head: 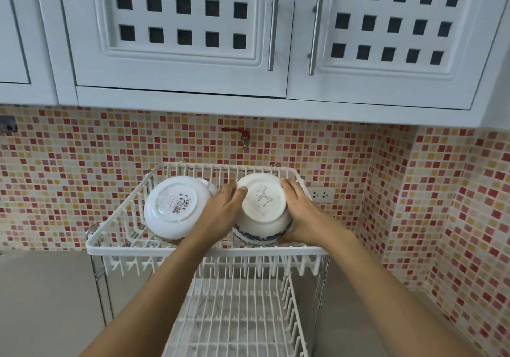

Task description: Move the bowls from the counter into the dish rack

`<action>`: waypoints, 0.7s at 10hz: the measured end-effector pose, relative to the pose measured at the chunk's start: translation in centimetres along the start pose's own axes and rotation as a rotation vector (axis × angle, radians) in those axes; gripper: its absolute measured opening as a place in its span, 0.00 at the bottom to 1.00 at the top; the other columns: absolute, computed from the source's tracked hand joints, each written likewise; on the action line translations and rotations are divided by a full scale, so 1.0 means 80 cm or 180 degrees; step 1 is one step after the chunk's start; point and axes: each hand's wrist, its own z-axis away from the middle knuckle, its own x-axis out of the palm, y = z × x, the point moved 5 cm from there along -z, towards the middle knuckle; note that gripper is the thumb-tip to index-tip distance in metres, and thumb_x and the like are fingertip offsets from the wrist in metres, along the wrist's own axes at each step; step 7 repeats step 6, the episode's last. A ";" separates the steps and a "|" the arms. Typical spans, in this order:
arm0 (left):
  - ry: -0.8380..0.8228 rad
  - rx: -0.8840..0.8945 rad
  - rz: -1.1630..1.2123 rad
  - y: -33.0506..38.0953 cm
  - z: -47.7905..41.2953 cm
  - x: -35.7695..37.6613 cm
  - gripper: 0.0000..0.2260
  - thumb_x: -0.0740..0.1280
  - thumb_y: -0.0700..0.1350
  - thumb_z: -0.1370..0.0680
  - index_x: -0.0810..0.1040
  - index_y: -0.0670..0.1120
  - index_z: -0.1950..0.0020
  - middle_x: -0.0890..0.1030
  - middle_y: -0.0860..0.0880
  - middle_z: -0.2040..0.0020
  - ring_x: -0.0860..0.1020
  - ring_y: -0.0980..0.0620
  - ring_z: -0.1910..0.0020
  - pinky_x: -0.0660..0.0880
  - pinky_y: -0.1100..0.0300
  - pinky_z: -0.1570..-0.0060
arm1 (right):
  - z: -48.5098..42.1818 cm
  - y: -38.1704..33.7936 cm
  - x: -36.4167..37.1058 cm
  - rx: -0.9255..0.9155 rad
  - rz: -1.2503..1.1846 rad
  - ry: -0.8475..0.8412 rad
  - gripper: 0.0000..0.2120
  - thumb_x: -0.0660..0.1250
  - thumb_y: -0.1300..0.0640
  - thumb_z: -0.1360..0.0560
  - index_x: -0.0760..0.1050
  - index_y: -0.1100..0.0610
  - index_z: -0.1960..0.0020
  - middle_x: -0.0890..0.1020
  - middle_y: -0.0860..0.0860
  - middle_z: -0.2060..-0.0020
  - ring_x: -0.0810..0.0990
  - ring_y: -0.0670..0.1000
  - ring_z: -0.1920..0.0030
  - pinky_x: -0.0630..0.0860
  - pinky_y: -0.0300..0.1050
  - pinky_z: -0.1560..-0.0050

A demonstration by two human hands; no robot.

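Note:
A white two-tier wire dish rack [116, 247] stands on the counter against the tiled wall. In its upper tier a plain white bowl [174, 207] leans upside down at the left, its labelled base facing me. Beside it, at the right, is a white bowl with a blue pattern near the rim [262, 210], also base up. My left hand [223, 213] grips that blue-patterned bowl's left side and my right hand [299, 213] grips its right side. The lower tier [240, 320] holds nothing I can make out.
White cabinets [182, 33] with long metal handles hang low above the rack. A red tap [242, 135] sticks out of the mosaic wall behind it, and a socket [321, 195] sits to the right. Grey counter [47, 296] extends on both sides.

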 end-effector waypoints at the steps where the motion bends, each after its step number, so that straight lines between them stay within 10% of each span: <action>1: 0.0051 0.0074 -0.0008 -0.002 0.000 0.000 0.20 0.54 0.51 0.18 0.67 0.46 0.28 0.69 0.54 0.44 0.67 0.55 0.44 0.62 0.61 0.46 | 0.001 0.001 0.000 0.0014 -0.0150 0.0014 0.63 0.81 0.50 0.42 0.38 0.49 0.23 0.45 0.47 0.23 0.55 0.56 0.24 0.63 0.56 0.28; 4: 0.0048 0.0062 -0.0218 -0.014 -0.011 0.001 0.22 0.55 0.52 0.18 0.65 0.45 0.26 0.75 0.48 0.35 0.73 0.50 0.41 0.68 0.59 0.47 | 0.003 0.002 -0.006 -0.0004 -0.0241 0.0166 0.61 0.80 0.49 0.42 0.42 0.46 0.24 0.56 0.48 0.26 0.62 0.54 0.28 0.66 0.54 0.31; 7: 0.0542 0.0334 -0.0735 0.003 -0.003 -0.014 0.23 0.53 0.51 0.18 0.60 0.45 0.24 0.67 0.44 0.26 0.66 0.45 0.27 0.64 0.54 0.33 | 0.016 0.004 -0.015 0.0104 -0.0425 0.0127 0.57 0.76 0.45 0.36 0.38 0.48 0.23 0.45 0.45 0.22 0.50 0.51 0.23 0.59 0.57 0.26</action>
